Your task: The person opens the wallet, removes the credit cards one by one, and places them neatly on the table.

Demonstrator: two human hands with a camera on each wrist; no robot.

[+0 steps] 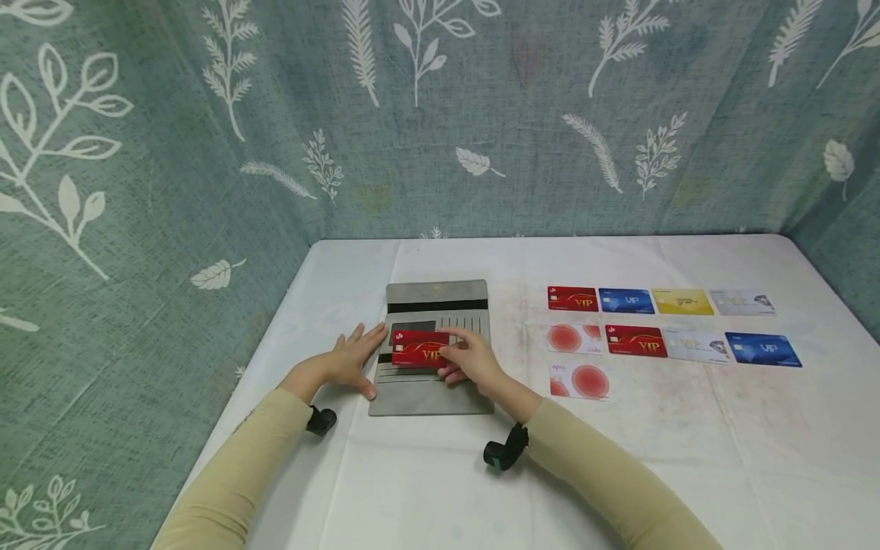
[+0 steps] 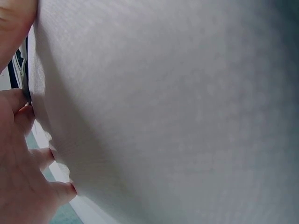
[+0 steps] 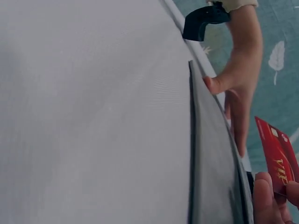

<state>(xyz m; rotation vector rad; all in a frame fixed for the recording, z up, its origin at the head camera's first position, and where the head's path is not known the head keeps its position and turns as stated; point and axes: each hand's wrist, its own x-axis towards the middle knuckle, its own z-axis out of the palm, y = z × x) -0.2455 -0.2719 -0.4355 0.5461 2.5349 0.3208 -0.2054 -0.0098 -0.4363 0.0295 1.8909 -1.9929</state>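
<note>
A grey card wallet (image 1: 431, 401) lies opened out on the table, with slots and a dark band across it. Over its middle is a red VIP card (image 1: 412, 348), which my right hand (image 1: 474, 363) pinches at the card's right end. In the right wrist view the red card (image 3: 275, 154) stands tilted above the wallet (image 3: 212, 154), between thumb and fingers. My left hand (image 1: 347, 360) has its fingers spread flat, fingertips and thumb at the wallet's left edge. The left wrist view catches that hand (image 2: 23, 172) with its fingertips on the white tabletop.
Right of the wallet, several cards lie in three rows: a red card (image 1: 572, 299), a blue card (image 1: 626, 301), a yellow card (image 1: 683, 302) and a silver card (image 1: 741, 302) at the back. A white card with red circles (image 1: 580, 381) lies nearest. A leaf-patterned curtain (image 1: 481, 114) stands behind.
</note>
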